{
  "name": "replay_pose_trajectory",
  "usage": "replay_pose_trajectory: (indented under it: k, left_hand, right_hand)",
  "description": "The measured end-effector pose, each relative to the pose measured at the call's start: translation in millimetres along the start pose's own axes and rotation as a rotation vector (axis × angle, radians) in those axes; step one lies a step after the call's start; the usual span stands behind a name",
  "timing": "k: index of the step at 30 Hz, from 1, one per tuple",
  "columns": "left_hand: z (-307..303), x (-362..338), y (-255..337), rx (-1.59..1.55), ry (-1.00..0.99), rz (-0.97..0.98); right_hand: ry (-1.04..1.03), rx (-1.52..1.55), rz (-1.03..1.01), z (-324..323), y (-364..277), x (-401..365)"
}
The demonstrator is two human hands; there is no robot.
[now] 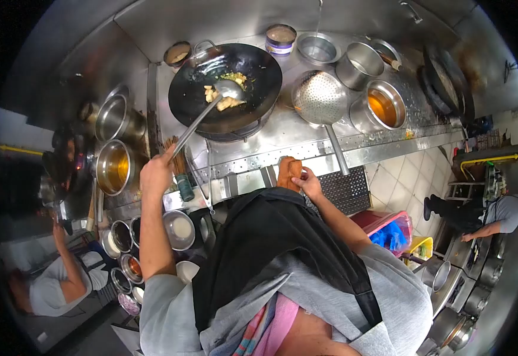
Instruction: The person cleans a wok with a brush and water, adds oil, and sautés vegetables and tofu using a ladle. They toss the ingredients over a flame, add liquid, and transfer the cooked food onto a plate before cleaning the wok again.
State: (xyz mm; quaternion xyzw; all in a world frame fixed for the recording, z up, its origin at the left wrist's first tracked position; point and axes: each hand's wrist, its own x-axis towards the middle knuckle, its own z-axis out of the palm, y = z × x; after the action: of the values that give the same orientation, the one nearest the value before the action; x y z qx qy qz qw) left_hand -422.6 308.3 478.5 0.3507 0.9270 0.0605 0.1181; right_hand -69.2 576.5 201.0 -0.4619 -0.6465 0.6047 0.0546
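My left hand (pixel 157 173) is closed around the handle of a long metal ladle (pixel 197 122). The ladle's rounded head rests in a black wok (pixel 259 74), over light chunks of food (pixel 229 103) and some chopped green and yellow bits (pixel 235 78). A folded orange-brown cloth (pixel 287 172) is gripped in my right hand (pixel 310 183), close to my apron at the counter's front edge. The wok sits on a burner with its loop handle on the far side. Just below my left hand is a bundle of thin sticks with a green base (pixel 185 187).
Right of the wok lie a perforated strainer (pixel 320 98) and a pot of amber liquid (pixel 385 107). More pots (pixel 114 168) and several seasoning bowls (pixel 180 230) stand on the left. One co-worker (pixel 63 279) is at far left, another (pixel 496 213) at far right.
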Motion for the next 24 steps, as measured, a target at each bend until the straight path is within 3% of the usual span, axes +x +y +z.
replay_pose_trajectory:
  k: [1,3,5,7,8,9,11,12,13,15,19,21,22,24]
  left_hand:
    - [-5.9,-10.5,-1.7,0.041,0.026,-0.024]
    - [-4.8,-27.0,-11.5,0.086,0.057,-0.049]
    - [17.9,-37.2,-28.2,-0.184,0.13,-0.094]
    - [39.5,-40.3,-34.4,-0.327,0.156,-0.129]
    - [49.4,-38.9,-36.1,-0.341,0.138,-0.18]
    - [54.3,-39.3,-35.4,-0.357,0.121,-0.23]
    - [59.4,-42.6,-29.8,-0.464,0.113,-0.261]
    - [67.1,-46.4,-29.7,-0.523,0.154,-0.227]
    - [70.3,-50.8,-25.9,-0.582,0.195,-0.193]
    - [72.5,-60.3,-19.0,-0.599,0.159,-0.244]
    - [79.7,-75.8,-9.4,-0.733,0.161,-0.234]
    - [76.8,-81.5,-3.1,-0.794,0.156,-0.198]
    - [75.1,-82.9,0.5,-0.761,0.207,-0.143]
    - [75.6,-82.2,2.7,-0.778,0.192,-0.131]
  right_hand:
    - [0.001,0.005,-0.003,3.4,-4.8,2.1]
    - [0.096,-0.406,-0.051,16.3,-26.0,6.1]
    - [0.104,-0.379,-0.106,18.1,-59.2,-1.9]
    - [-0.101,-0.347,-0.211,12.4,-89.4,-7.5]
    - [-0.243,0.079,-0.199,19.2,-43.3,29.5]
    - [-0.253,0.073,-0.201,14.6,-50.5,34.8]
    - [-0.972,0.945,0.217,0.3,-87.4,29.6]
    - [-0.82,1.049,0.207,-2.7,-131.1,0.7]
    - [-0.589,1.142,0.297,-1.7,-131.8,2.5]
    - [-0.715,1.271,0.195,0.7,-140.0,11.9]
    - [-0.947,1.191,0.149,16.6,-167.6,43.5]
    - [-0.878,1.016,0.224,31.7,-187.6,53.8]
    - [-0.712,0.904,0.286,42.4,-211.1,48.3]
    - [-0.607,0.752,0.303,80.2,-205.0,95.3]
